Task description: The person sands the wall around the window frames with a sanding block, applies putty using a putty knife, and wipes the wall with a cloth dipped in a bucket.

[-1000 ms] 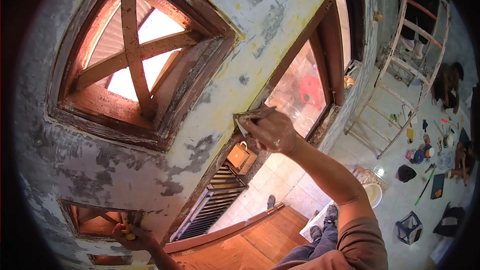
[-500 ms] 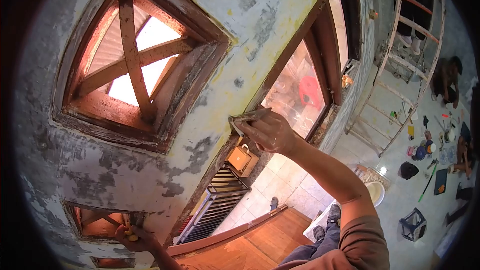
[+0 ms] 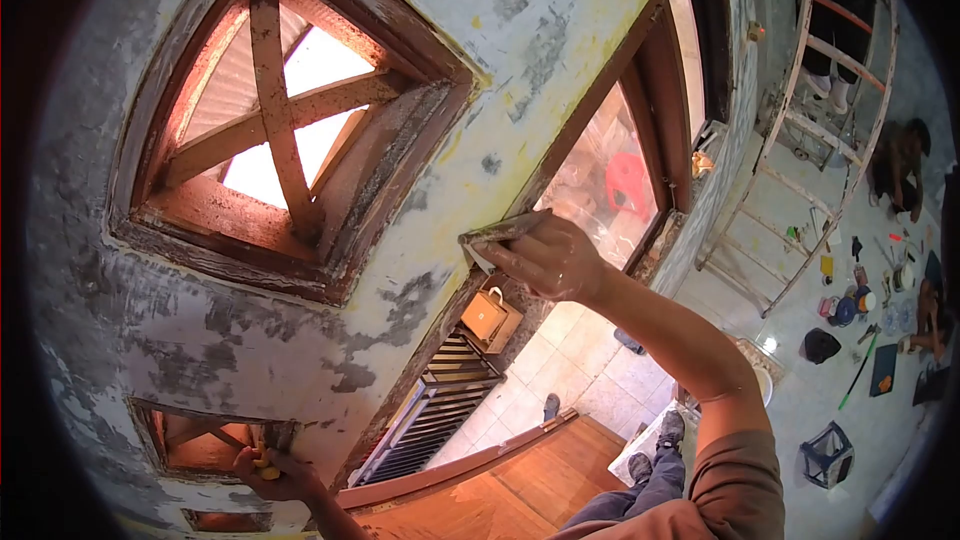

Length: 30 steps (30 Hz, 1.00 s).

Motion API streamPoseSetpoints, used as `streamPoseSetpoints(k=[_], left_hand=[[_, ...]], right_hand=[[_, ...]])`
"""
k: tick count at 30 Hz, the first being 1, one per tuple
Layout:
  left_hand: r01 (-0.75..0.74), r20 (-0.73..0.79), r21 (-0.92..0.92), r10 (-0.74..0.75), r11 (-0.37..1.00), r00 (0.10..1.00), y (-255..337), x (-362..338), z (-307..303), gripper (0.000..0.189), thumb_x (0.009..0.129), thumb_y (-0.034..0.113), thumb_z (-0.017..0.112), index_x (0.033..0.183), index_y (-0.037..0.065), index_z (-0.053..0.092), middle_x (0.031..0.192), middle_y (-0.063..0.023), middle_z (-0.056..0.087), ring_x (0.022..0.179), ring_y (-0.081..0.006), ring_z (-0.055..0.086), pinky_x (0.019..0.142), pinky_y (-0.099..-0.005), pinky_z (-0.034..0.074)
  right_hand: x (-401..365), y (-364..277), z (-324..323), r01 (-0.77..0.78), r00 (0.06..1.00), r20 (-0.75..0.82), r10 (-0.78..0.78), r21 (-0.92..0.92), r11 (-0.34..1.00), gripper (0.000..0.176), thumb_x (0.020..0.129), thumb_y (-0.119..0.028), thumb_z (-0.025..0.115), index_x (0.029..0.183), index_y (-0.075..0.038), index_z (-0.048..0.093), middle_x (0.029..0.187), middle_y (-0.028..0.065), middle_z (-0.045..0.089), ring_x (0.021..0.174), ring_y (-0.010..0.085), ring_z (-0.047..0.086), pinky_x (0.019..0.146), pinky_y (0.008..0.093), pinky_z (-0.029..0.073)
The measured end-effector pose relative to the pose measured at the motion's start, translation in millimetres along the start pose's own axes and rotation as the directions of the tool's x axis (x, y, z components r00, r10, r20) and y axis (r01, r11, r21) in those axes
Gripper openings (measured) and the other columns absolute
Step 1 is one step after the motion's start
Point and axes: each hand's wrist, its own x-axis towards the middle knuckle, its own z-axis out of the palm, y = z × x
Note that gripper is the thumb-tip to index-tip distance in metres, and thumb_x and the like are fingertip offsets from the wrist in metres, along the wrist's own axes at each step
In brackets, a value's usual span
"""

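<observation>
My right hand (image 3: 552, 258) is closed round a flat scraper-like tool (image 3: 492, 236), its edge against the patchy wall (image 3: 440, 230) beside the dark wooden door frame (image 3: 575, 130). Lower left, my left hand (image 3: 280, 477) grips a small tool with a yellow handle (image 3: 265, 464), near a little window opening (image 3: 205, 440). Between and above the hands is a larger wooden window frame (image 3: 400, 145) with crossed bars. Grey filler patches and yellowish stains mark the wall.
A brown wooden panel (image 3: 500, 485) lies below me, near my feet. A ladder (image 3: 790, 180) leans at the right. On the floor are a dark stool (image 3: 827, 455), scattered tools and pots. Another person (image 3: 898, 165) crouches at the far right.
The view has shifted slightly, so the wall and windows sit a little further right. My right hand stays at the wall's edge with the tool, its wrist and forearm slightly shifted.
</observation>
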Motion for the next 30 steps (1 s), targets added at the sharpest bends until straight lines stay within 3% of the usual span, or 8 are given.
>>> streamPoseSetpoints(k=[4, 7, 8, 16, 21, 25, 26, 30], left_hand=[[-0.013, -0.008, -0.001, 0.013, 1.0, 1.0, -3, -1, 1, 0.03, 0.091, 0.026, 0.055, 0.105, 0.0, 0.05, 0.096, -0.0105, 0.048, 0.087, -0.0229, 0.05, 0.08, -0.036, 0.042], [-0.009, -0.011, 0.015, 0.009, 1.0, 1.0, -2, 0, 3, 0.03, 0.09, 0.026, 0.056, 0.105, 0.0, 0.05, 0.096, -0.0102, 0.048, 0.088, -0.0227, 0.05, 0.079, -0.0358, 0.042], [-0.015, -0.014, -0.005, 0.015, 1.0, 1.0, -4, -2, 2, 0.031, 0.09, 0.027, 0.056, 0.105, 0.0, 0.05, 0.096, -0.0101, 0.048, 0.088, -0.0226, 0.05, 0.079, -0.0357, 0.042], [-0.008, -0.01, -0.025, 0.007, 1.0, 1.0, 0, 1, 3, 0.032, 0.09, 0.028, 0.056, 0.104, 0.001, 0.049, 0.096, -0.0098, 0.049, 0.088, -0.0225, 0.05, 0.08, -0.0352, 0.043], [-0.009, -0.027, 0.006, 0.009, 1.0, 1.0, 1, 1, 1, 0.028, 0.09, 0.025, 0.056, 0.102, 0.001, 0.052, 0.093, -0.0103, 0.051, 0.086, -0.024, 0.052, 0.079, -0.037, 0.044], [-0.044, -0.02, -0.005, 0.044, 0.999, 0.999, -4, 1, 2, 0.032, 0.09, 0.028, 0.056, 0.104, 0.0, 0.049, 0.095, -0.0104, 0.049, 0.087, -0.0231, 0.05, 0.08, -0.0357, 0.043], [-0.022, -0.012, -0.012, 0.022, 1.0, 1.0, -3, 1, 2, 0.032, 0.09, 0.028, 0.056, 0.104, 0.0, 0.049, 0.095, -0.0105, 0.049, 0.087, -0.0231, 0.051, 0.08, -0.0356, 0.042], [-0.018, -0.021, -0.015, 0.017, 1.0, 1.0, -1, 1, 2, 0.032, 0.09, 0.028, 0.057, 0.103, 0.0, 0.05, 0.094, -0.0103, 0.05, 0.086, -0.023, 0.05, 0.078, -0.0356, 0.042]], right_hand=[[15, 25, -17, -0.276, 0.961, -0.057, 0.271, -0.112, 0.954, 0.047, 0.071, -0.014, 0.068, 0.117, -0.01, 0.064, 0.074, 0.0003, 0.058, 0.067, 0.0198, 0.06, 0.064, 0.031, 0.052], [24, 4, 3, -0.048, 0.973, -0.226, 0.052, 0.024, 0.999, 0.046, 0.068, -0.012, 0.069, 0.114, -0.01, 0.064, 0.071, 0.0005, 0.055, 0.063, 0.0202, 0.057, 0.055, 0.033, 0.047], [18, 8, -10, 0.05, 0.998, -0.028, -0.05, 0.031, 0.998, 0.049, 0.067, -0.011, 0.071, 0.115, -0.01, 0.063, 0.072, 0.0012, 0.055, 0.066, 0.0205, 0.058, 0.056, 0.0338, 0.048], [17, 12, -12, 0.045, 0.999, 0.004, -0.045, 0.016, 0.999, 0.041, 0.075, -0.015, 0.069, 0.114, -0.008, 0.062, 0.081, 0.004, 0.063, 0.07, 0.0214, 0.062, 0.062, 0.0349, 0.052], [26, 3, -9, -0.233, 0.967, -0.101, 0.233, 0.014, 0.972, 0.036, 0.076, -0.015, 0.066, 0.111, -0.006, 0.064, 0.08, 0.0025, 0.063, 0.067, 0.0179, 0.062, 0.063, 0.0317, 0.053], [21, 34, -11, 0.033, 0.985, -0.173, -0.027, 0.03, 0.999, 0.043, 0.073, -0.013, 0.07, 0.114, -0.005, 0.062, 0.08, 0.0038, 0.063, 0.068, 0.0214, 0.063, 0.058, 0.0329, 0.052], [21, 35, -17, -0.214, 0.967, -0.142, 0.211, -0.006, 0.977, 0.051, 0.069, -0.01, 0.071, 0.119, -0.003, 0.06, 0.081, 0.0037, 0.063, 0.068, 0.0223, 0.063, 0.058, 0.0328, 0.053], [25, -6, -8, -0.35, 0.925, -0.091, 0.369, 0.178, 0.92, 0.057, 0.069, -0.002, 0.069, 0.124, -0.007, 0.058, 0.087, 0.0107, 0.062, 0.076, 0.0268, 0.063, 0.069, 0.0382, 0.053]])
